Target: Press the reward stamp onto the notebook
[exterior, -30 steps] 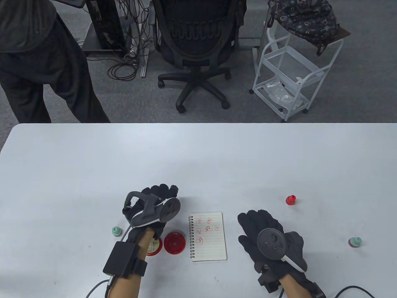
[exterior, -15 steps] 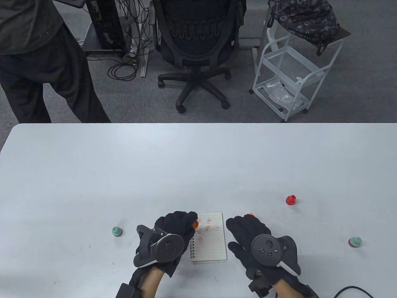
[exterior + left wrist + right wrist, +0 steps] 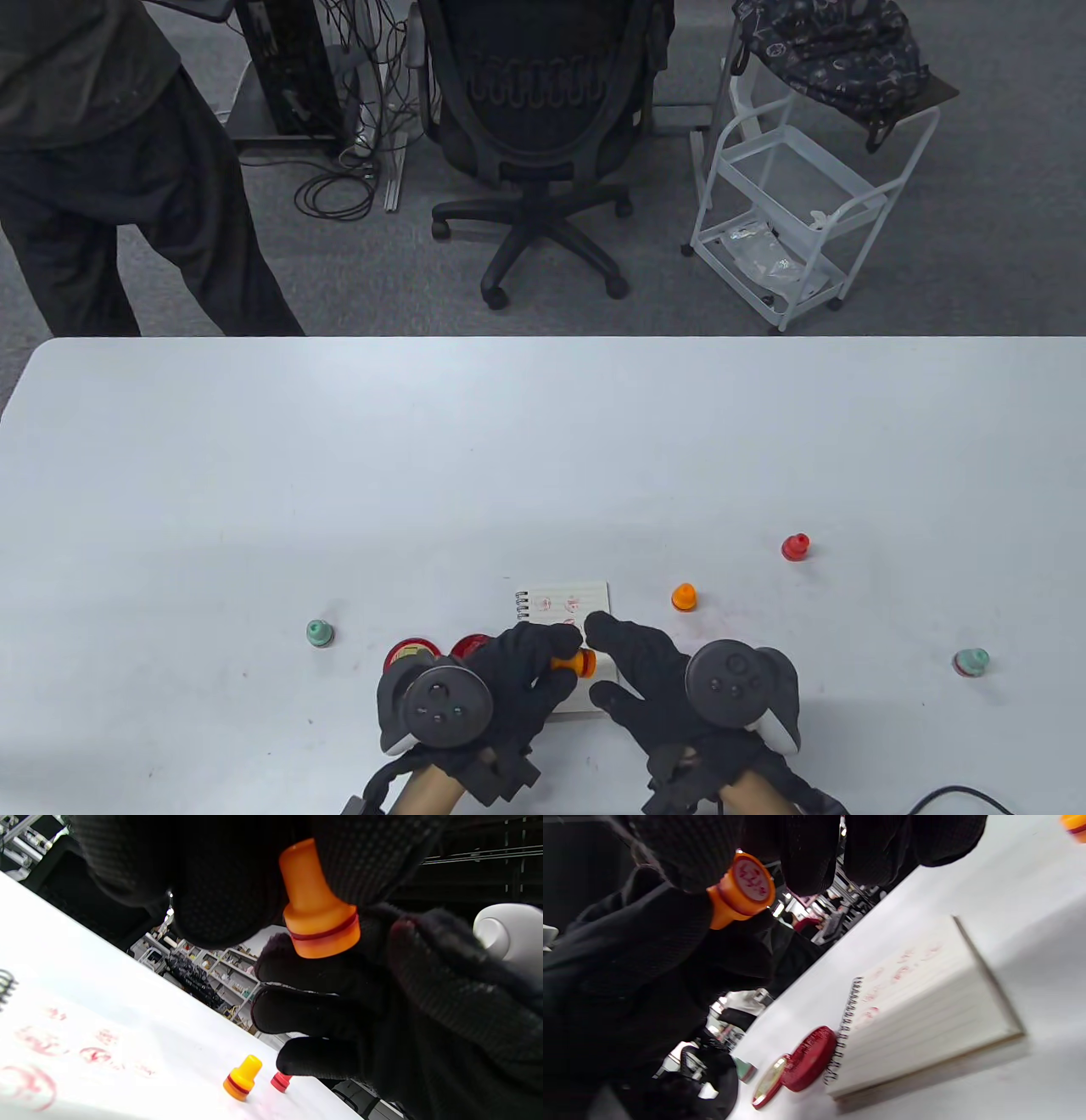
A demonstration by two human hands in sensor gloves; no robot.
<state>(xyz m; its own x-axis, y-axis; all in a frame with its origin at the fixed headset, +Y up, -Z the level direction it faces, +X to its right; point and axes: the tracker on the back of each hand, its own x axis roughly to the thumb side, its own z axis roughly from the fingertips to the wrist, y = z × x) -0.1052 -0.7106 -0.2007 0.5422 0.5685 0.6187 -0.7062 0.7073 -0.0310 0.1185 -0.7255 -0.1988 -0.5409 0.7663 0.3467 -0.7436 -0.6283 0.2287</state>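
Orange stamp [image 3: 573, 661] sits in the left hand [image 3: 509, 679], its fingers [image 3: 543, 643] pinching the handle so the stamp lies sideways above the notebook [image 3: 567, 603], base toward the right hand [image 3: 670, 679]. That hand's fingers [image 3: 612, 632] reach up to the base, but no view shows whether they grip it or only touch it. Both hands cover the near half of the notebook in the table view, so only its far strip with red prints shows there. The right wrist view alone shows the stamp's round face with its red design, and the whole lined page below the fingers. Loose stamps on the tabletop [image 3: 543, 458] number four: a second orange one [image 3: 683, 597] just beyond the right fingers, a red one [image 3: 796, 548] farther out, a green one [image 3: 970, 661] well to the right and another green one [image 3: 318, 632] left of the left hand. Two red round pieces, an ink pad [image 3: 412, 654] and its lid [image 3: 472, 646], lie just left of the left fingers, partly hidden in the table view and plainer in the right wrist view. The left wrist view shows only the orange and red loose stamps.
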